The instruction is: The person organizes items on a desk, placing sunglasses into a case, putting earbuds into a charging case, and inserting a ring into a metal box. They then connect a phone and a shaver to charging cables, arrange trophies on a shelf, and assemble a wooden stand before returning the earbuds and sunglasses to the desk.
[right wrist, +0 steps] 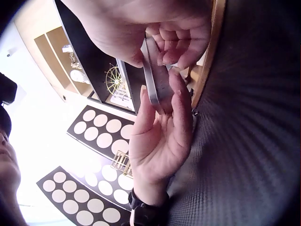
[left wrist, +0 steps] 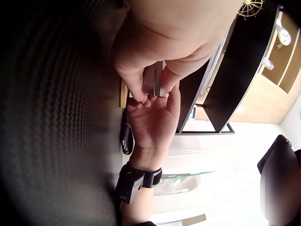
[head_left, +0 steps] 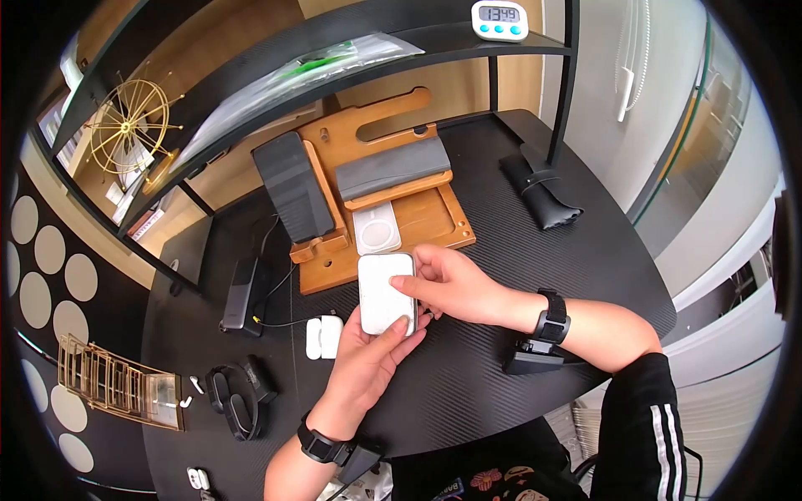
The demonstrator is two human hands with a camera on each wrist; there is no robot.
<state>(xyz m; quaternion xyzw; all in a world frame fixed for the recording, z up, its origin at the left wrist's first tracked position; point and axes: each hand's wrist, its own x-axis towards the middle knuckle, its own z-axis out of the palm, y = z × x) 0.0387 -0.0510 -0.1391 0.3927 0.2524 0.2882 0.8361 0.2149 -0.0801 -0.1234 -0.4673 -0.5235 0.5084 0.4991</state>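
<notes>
Both hands hold a flat rectangular case (head_left: 386,294) with rounded corners, a white top and a silver edge, over the near side of the wooden stand (head_left: 338,271). My left hand (head_left: 363,359) grips its lower end, thumb on the white face. From the right, my right hand (head_left: 464,288) pinches the upper right side, its thumb across the top face. In the right wrist view the case (right wrist: 153,75) shows a thin metal band along its side, gripped from both ends. A white square pad with a ring (head_left: 378,230) lies on the stand just beyond it.
A dark phone (head_left: 292,188) and a grey case (head_left: 393,171) rest on the stand. Left lie a power bank (head_left: 241,296) with a cable, a white earbud case (head_left: 323,337), loose earbuds (head_left: 185,402) and black straps (head_left: 238,401). A black pouch (head_left: 541,192) lies right; a shelf (head_left: 351,71) spans the back.
</notes>
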